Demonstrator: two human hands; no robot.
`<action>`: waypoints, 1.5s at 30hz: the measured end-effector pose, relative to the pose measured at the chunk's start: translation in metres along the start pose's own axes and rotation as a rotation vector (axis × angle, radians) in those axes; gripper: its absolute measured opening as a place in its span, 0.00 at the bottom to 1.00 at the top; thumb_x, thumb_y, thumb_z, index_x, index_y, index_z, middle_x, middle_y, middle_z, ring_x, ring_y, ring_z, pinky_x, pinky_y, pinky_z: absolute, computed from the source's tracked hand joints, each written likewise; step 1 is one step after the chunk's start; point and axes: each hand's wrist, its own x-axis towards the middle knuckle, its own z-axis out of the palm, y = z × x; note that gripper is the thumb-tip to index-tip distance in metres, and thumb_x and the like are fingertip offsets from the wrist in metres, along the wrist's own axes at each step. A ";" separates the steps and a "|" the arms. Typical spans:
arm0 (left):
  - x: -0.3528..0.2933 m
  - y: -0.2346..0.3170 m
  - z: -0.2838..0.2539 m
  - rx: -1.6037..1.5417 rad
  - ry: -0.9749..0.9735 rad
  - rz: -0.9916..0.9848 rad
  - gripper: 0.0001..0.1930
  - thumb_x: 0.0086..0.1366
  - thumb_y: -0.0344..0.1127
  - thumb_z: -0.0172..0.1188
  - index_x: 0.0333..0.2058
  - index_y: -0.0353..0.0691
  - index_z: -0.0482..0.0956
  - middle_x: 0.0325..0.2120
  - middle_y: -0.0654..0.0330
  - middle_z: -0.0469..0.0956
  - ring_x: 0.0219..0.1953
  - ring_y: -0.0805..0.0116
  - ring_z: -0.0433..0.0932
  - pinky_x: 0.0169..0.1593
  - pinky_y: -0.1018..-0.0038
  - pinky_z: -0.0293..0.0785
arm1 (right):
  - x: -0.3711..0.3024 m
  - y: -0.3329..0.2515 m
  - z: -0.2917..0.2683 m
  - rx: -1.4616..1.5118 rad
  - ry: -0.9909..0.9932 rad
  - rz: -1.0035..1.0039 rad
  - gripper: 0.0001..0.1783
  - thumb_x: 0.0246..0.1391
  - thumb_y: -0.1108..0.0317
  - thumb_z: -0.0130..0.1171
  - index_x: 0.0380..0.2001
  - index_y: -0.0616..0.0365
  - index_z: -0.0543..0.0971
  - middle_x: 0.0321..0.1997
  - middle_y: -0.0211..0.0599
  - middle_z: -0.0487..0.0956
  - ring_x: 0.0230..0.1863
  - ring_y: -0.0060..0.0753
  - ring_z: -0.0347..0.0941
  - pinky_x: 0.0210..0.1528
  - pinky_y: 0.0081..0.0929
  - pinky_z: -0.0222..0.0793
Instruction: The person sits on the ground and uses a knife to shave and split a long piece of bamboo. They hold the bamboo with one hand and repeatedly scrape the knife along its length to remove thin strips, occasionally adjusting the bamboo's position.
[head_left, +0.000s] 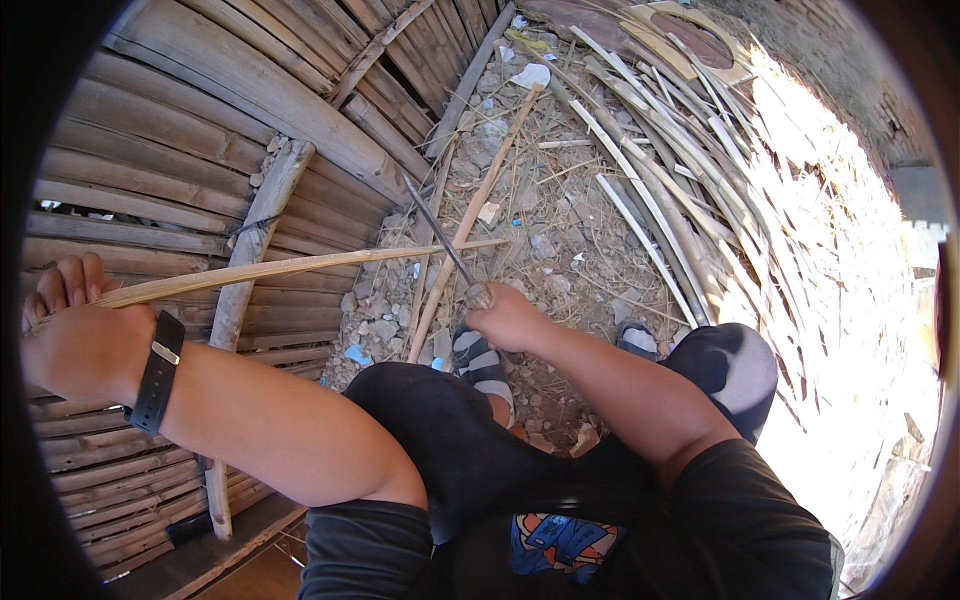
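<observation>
Behind right hand (508, 318), perhaps hidden knife handle

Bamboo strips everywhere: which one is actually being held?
The long pale strip running across the picture, gripped at its end by the left hand. The other strips lie loose on the ground.

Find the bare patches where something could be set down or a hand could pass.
The bamboo wall lying left of the left hand is bare. Ground before the right hand is rubble and straw; the bamboo strips on the right are crowded.
</observation>
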 end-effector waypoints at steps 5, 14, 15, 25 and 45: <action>0.009 -0.005 0.039 0.099 0.152 0.077 0.08 0.59 0.40 0.50 0.25 0.44 0.66 0.20 0.64 0.62 0.22 0.73 0.63 0.27 0.77 0.57 | -0.038 -0.054 0.027 -0.193 0.050 -0.623 0.21 0.43 0.66 0.61 0.41 0.68 0.75 0.24 0.51 0.77 0.30 0.47 0.78 0.38 0.39 0.73; 0.007 0.010 0.032 0.090 0.154 0.033 0.12 0.58 0.42 0.50 0.21 0.47 0.61 0.17 0.65 0.57 0.20 0.73 0.57 0.26 0.76 0.54 | 0.018 0.040 -0.011 -0.004 0.166 0.139 0.27 0.44 0.63 0.63 0.46 0.71 0.74 0.34 0.59 0.80 0.39 0.57 0.79 0.45 0.42 0.74; 0.008 0.010 0.030 0.072 0.127 0.029 0.11 0.58 0.42 0.49 0.21 0.47 0.61 0.17 0.65 0.57 0.20 0.73 0.56 0.26 0.76 0.54 | 0.008 0.024 -0.008 -0.018 0.118 0.040 0.28 0.44 0.63 0.62 0.46 0.71 0.74 0.35 0.59 0.80 0.39 0.56 0.79 0.45 0.42 0.74; 0.005 0.003 0.055 0.168 0.199 0.060 0.10 0.61 0.37 0.46 0.21 0.47 0.60 0.17 0.66 0.56 0.20 0.73 0.55 0.25 0.76 0.53 | 0.023 0.060 0.012 -0.213 0.234 -0.291 0.31 0.44 0.60 0.62 0.49 0.71 0.74 0.41 0.65 0.79 0.44 0.58 0.78 0.49 0.43 0.73; 0.001 0.008 0.039 0.240 0.308 0.041 0.12 0.62 0.39 0.48 0.20 0.49 0.61 0.16 0.66 0.55 0.19 0.74 0.55 0.24 0.76 0.53 | 0.025 0.040 -0.002 -0.284 0.198 -0.236 0.27 0.45 0.61 0.61 0.46 0.68 0.75 0.37 0.64 0.79 0.44 0.60 0.77 0.50 0.45 0.71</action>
